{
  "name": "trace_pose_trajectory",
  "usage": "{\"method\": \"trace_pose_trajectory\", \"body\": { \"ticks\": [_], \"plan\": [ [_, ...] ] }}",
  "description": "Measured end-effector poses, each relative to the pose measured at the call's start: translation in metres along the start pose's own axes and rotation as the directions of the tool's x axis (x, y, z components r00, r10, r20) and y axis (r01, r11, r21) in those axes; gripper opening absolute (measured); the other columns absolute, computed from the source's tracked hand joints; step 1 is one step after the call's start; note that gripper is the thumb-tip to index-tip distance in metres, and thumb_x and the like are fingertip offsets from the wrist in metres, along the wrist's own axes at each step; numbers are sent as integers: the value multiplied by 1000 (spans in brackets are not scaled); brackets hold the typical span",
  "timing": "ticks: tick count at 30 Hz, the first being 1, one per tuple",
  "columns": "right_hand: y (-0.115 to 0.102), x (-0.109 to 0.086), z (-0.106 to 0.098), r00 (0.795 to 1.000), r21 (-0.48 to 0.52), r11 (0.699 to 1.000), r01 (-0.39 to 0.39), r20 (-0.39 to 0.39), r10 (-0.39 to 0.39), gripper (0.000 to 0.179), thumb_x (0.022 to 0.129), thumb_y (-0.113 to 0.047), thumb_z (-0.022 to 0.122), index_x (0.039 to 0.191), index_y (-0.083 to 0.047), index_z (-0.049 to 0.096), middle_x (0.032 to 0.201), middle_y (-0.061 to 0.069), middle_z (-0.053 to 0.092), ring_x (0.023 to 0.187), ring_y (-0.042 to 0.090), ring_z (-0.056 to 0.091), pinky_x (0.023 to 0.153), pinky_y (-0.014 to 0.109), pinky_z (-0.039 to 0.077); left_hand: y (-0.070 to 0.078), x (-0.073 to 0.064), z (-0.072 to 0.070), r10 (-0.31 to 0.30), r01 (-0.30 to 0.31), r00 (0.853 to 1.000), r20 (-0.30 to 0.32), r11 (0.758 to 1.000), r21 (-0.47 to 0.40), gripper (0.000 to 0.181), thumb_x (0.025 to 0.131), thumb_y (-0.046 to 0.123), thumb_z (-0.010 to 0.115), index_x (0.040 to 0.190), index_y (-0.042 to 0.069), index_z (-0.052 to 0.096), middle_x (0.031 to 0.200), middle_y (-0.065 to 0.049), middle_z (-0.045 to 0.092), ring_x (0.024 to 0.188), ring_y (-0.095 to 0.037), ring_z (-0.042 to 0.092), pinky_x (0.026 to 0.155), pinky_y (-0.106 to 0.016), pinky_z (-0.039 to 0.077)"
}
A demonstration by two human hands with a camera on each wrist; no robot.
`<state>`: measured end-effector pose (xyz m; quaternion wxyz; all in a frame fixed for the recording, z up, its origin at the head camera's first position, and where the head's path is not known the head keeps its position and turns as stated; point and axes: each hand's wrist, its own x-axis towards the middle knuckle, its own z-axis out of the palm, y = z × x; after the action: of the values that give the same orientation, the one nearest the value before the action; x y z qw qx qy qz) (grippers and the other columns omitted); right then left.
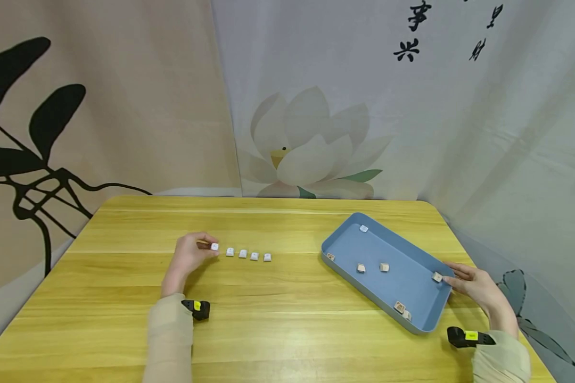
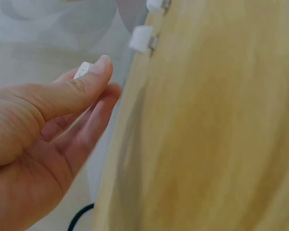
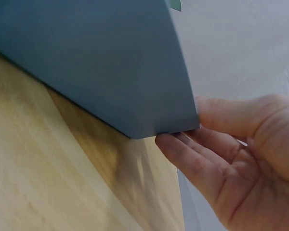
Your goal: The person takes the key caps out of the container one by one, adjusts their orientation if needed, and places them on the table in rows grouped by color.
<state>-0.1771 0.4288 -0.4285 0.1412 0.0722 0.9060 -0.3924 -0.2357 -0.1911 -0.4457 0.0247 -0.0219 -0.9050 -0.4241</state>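
My left hand [image 1: 191,258] pinches a small white keycap [image 1: 214,247] between thumb and fingers, at the left end of a short row of white keycaps [image 1: 243,254] on the table. In the left wrist view the held keycap [image 2: 83,70] shows above the thumb, partly hidden by it. On the right, my right hand [image 1: 479,290] grips the short right side of a shallow blue tray [image 1: 388,244]. The right wrist view has the thumb at the wall and fingertips [image 3: 166,144] at the bottom edge. Several pale keycaps [image 1: 384,267] lie scattered inside the tray.
A wooden table [image 1: 287,330] carries everything, its far edge near a printed curtain [image 1: 316,64]. Bare wood separates the keycap row from the tray. One keycap [image 1: 437,276] sits in the tray close by the right fingers.
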Motion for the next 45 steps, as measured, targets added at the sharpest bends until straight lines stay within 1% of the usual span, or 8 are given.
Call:
{"method": "trace_pose_trajectory", "body": {
  "ticks": [8, 12, 16, 26, 34, 39, 42, 45],
  "plan": [
    [-1, 1, -2, 1000, -13, 1000, 3, 1, -3, 71, 97, -33, 54, 147, 6, 25, 145, 38, 27, 123, 40, 51, 88, 33, 55, -9, 2, -1, -31, 29, 999, 30, 997, 67, 24, 81, 7, 74, 103, 0, 70, 100, -18, 71, 94, -30, 65, 88, -46, 51],
    [0, 1, -2, 1000, -16, 1000, 4, 1, -4, 69, 97, -32, 54, 147, 6, 25, 145, 37, 28, 121, 36, 54, 88, 33, 56, -9, 5, 0, -49, 43, 997, 56, 994, 96, 25, 81, 11, 74, 104, 1, 70, 100, -17, 70, 93, -28, 63, 85, -44, 50],
    [0, 2, -2, 1000, -16, 1000, 2, -4, -2, 70, 96, -33, 55, 146, 7, 26, 144, 38, 29, 121, 38, 54, 87, 33, 56, -9, 7, 0, -61, 52, 995, 82, 992, 113, 24, 81, 12, 75, 102, 2, 71, 99, -16, 69, 90, -26, 61, 81, -40, 49],
    [0, 1, 0, 1000, -32, 999, 10, -21, -11, 68, 97, -32, 54, 146, 7, 27, 144, 38, 30, 123, 43, 50, 87, 33, 56, -6, 7, 0, -75, 63, 993, 94, 990, 122, 25, 81, 12, 75, 103, 2, 71, 97, -15, 68, 86, -23, 55, 75, -33, 44],
    [-1, 1, 0, 1000, -36, 999, 12, -21, -13, 67, 97, -31, 54, 146, 7, 28, 144, 37, 30, 119, 35, 55, 86, 32, 56, -9, 8, -1, -71, 58, 992, 107, 991, 120, 30, 81, 12, 75, 108, 1, 69, 102, -16, 67, 92, -25, 57, 80, -37, 47],
    [0, 1, 0, 1000, -32, 999, 13, -19, -14, 66, 98, -30, 53, 146, 8, 27, 144, 38, 30, 124, 44, 49, 86, 33, 56, -6, 7, -4, -81, 68, 989, 124, 992, 105, 35, 84, 14, 72, 115, 0, 65, 111, -19, 66, 101, -30, 58, 87, -42, 48],
    [0, 2, 0, 1000, -34, 999, 10, -18, -11, 65, 98, -29, 52, 146, 8, 27, 144, 38, 30, 125, 45, 47, 86, 33, 56, 0, 7, -5, -69, 58, 991, 112, 993, 100, 37, 89, 17, 66, 121, -1, 61, 118, -22, 63, 108, -35, 57, 92, -46, 48],
    [1, 2, 0, 1000, -37, 999, 16, -15, -17, 65, 98, -29, 52, 146, 8, 27, 144, 38, 30, 125, 45, 47, 86, 33, 56, 11, 9, -1, -9, 6, 999, 33, 997, 79, 37, 93, 17, 60, 124, -4, 58, 117, -24, 63, 109, -37, 58, 93, -48, 49]
  ]
}}
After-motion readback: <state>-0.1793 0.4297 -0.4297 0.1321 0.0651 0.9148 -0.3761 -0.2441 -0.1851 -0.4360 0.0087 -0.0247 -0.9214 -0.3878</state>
